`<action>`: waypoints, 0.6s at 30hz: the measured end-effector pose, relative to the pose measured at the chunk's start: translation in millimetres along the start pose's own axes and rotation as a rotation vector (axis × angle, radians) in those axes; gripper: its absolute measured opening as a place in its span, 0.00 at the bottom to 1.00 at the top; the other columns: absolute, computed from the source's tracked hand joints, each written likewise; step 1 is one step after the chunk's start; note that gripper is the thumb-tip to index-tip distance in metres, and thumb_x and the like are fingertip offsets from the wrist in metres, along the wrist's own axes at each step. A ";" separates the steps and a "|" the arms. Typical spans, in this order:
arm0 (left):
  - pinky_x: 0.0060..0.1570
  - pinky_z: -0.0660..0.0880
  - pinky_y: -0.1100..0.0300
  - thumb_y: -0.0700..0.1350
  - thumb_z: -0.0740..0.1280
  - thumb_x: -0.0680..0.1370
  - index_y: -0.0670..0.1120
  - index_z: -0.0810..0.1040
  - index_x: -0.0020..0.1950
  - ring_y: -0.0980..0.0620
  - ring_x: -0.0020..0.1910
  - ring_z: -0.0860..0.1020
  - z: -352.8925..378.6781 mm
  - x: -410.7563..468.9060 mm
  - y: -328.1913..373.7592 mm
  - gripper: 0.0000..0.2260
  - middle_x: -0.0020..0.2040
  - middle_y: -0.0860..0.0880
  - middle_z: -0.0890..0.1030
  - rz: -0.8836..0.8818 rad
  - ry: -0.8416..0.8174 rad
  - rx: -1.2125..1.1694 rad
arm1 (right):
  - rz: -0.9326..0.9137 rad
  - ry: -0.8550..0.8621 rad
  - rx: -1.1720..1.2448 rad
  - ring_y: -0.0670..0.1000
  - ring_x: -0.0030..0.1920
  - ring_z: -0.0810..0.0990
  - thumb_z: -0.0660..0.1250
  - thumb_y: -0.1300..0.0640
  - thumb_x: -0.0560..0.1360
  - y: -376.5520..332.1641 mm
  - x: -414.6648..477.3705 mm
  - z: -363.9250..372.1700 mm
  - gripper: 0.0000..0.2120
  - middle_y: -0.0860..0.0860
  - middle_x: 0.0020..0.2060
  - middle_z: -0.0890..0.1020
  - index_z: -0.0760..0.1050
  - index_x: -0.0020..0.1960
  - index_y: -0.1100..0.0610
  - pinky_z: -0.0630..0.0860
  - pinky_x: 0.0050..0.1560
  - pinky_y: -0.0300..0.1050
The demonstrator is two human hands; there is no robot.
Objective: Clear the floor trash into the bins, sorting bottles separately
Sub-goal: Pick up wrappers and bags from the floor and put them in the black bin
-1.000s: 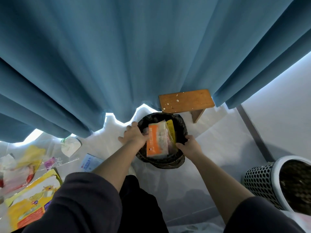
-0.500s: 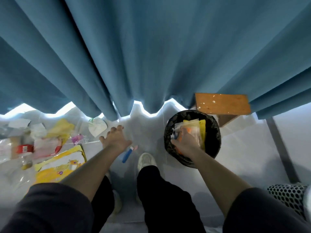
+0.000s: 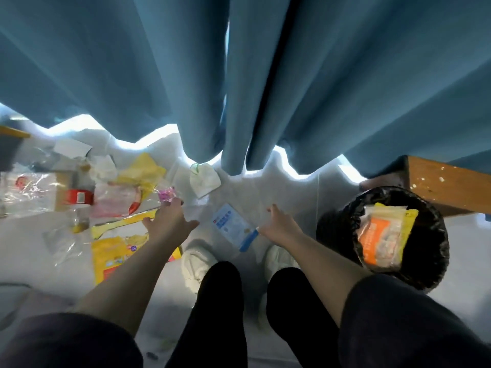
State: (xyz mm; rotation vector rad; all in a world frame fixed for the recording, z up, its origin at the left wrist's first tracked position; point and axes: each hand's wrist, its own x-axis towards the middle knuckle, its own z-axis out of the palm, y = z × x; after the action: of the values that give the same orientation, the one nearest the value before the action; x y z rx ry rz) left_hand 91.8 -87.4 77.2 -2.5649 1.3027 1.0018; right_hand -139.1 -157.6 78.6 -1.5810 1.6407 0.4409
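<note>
The black-lined bin (image 3: 433, 272) stands at the right with an orange packet (image 3: 372, 235) and yellow wrappers inside. My left hand (image 3: 170, 221) is open, fingers spread, over the large yellow packet (image 3: 117, 251), its fingertips near a small pink wrapper (image 3: 166, 194). My right hand (image 3: 279, 225) is open above the floor, just right of a blue-and-white packet (image 3: 231, 225). A clear plastic bottle with a red label (image 3: 77, 197) lies among the litter at the left. Neither hand holds anything.
A blue curtain (image 3: 239, 75) hangs down to the floor ahead. A wooden stool (image 3: 446, 181) stands behind the bin. A white paper packet (image 3: 203, 179), clear plastic bags (image 3: 26, 192) and tissue (image 3: 103, 167) are scattered at the left. My white shoes (image 3: 196, 264) are below the hands.
My right hand has left the bin, where the orange packet now lies, and moved left toward the blue-and-white packet. The left hand has reached over the litter. The view has swung left.
</note>
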 end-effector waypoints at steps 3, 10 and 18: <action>0.63 0.62 0.41 0.57 0.70 0.72 0.47 0.63 0.72 0.43 0.66 0.70 21.3 22.5 -20.2 0.32 0.70 0.45 0.69 -0.025 -0.044 0.014 | 0.040 -0.031 -0.055 0.58 0.62 0.74 0.67 0.49 0.73 1.9 26.5 31.5 0.28 0.57 0.63 0.74 0.62 0.69 0.57 0.71 0.61 0.49; 0.63 0.63 0.42 0.56 0.70 0.72 0.45 0.57 0.75 0.45 0.66 0.69 85.9 83.9 -44.7 0.38 0.67 0.47 0.70 -0.022 -0.065 0.066 | 0.112 -0.124 -0.142 0.59 0.62 0.71 0.63 0.54 0.74 38.4 92.0 87.5 0.20 0.56 0.64 0.71 0.69 0.65 0.56 0.69 0.57 0.48; 0.58 0.68 0.43 0.45 0.72 0.70 0.45 0.70 0.66 0.39 0.64 0.69 128.2 138.3 -45.2 0.26 0.67 0.41 0.68 0.066 0.115 0.160 | 0.245 -0.078 -0.072 0.55 0.59 0.73 0.74 0.48 0.63 65.4 129.6 119.0 0.34 0.52 0.59 0.74 0.64 0.64 0.49 0.73 0.58 0.47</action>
State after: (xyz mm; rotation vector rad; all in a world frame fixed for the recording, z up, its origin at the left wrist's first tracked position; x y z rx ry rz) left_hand 118.1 -107.7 -113.9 -2.5059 1.4415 0.7349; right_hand -152.7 -148.0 -108.3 -1.3997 1.7824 0.6883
